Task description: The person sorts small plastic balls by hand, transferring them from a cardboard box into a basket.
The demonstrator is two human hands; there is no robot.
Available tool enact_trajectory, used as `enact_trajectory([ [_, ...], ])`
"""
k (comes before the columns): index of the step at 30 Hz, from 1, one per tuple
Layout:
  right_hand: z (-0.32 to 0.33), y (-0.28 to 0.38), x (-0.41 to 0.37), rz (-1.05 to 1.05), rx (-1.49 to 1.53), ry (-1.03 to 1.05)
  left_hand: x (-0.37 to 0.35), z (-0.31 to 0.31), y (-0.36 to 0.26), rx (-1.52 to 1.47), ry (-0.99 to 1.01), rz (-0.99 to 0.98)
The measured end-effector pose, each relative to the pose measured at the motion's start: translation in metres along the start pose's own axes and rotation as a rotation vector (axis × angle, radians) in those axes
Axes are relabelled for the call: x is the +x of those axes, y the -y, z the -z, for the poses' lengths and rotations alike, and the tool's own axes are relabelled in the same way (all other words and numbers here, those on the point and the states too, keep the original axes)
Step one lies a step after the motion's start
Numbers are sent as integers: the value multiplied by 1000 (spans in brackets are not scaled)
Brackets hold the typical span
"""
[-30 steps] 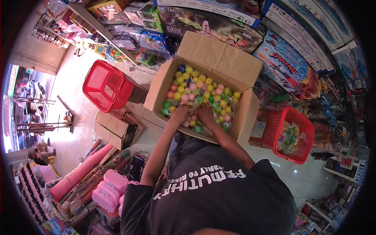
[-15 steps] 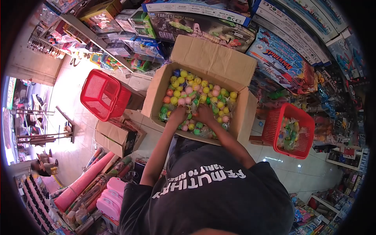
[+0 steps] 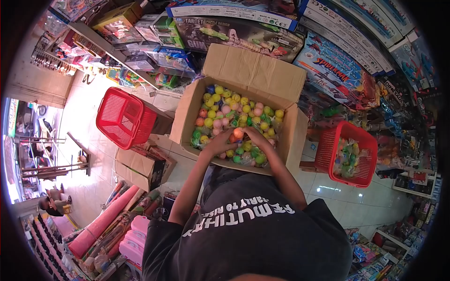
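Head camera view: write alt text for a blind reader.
A person's left hand and right hand meet at an orange ball in an open cardboard box of coloured balls. A red basket stands left of it, a second basket right, toy boxes behind.

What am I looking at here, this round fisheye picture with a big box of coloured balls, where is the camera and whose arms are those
There is no machine here. The single picture comes from a camera worn on a person's head, looking down, so the dark shirt at the bottom is their own. Their left hand and right hand reach into an open cardboard box full of small coloured balls. The hands close in around an orange ball; how firmly they hold it is unclear. An empty-looking red basket stands to the left, and a second red basket on the right holds more balls. Boxed toys line the shelves.
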State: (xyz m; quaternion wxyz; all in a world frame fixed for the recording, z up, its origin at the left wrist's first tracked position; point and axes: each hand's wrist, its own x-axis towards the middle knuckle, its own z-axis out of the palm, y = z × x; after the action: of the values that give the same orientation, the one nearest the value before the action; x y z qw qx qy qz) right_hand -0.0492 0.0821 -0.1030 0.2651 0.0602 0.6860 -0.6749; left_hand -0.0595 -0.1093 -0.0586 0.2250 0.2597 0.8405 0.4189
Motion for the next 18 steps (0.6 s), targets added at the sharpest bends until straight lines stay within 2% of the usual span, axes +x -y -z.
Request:
enact_trajectory([
  [1, -2, 4, 1, 4, 43, -7, 1, 2, -2, -68, 32, 113],
  [3, -6, 22, 0, 9, 86, -13, 1, 8, -4, -125, -42, 80],
  [5, -7, 55, -3, -78, 130, -30, 1, 13, 1, -185, -119, 46],
  [6, -5, 42, 13, -78, 128, -27, 0, 15, 6, -249, -188, 78],
  [8, 1, 4, 55, 329, 54, 12, -1, 18, 13, -314, -263, 107],
  [9, 1, 10, 58, 329, 52, 16, -3, 19, 17, -554, -329, 194],
  [10, -1, 17, 63, 362, -217, -105, -5, 21, 20, -793, -395, 277],
  [11, -5, 24, 68, 394, -485, -228, -5, 21, 27, -827, -415, 274],
  [12, -10, 30, 69, 399, -484, -227, -5, 25, 28, -824, -419, 271],
  [14, -19, 40, 69, 455, -854, -458, -5, 31, 29, -958, -461, 279],
  [18, -29, 39, 74, 328, -951, -447, -5, 39, 27, -1109, -448, 234],
])
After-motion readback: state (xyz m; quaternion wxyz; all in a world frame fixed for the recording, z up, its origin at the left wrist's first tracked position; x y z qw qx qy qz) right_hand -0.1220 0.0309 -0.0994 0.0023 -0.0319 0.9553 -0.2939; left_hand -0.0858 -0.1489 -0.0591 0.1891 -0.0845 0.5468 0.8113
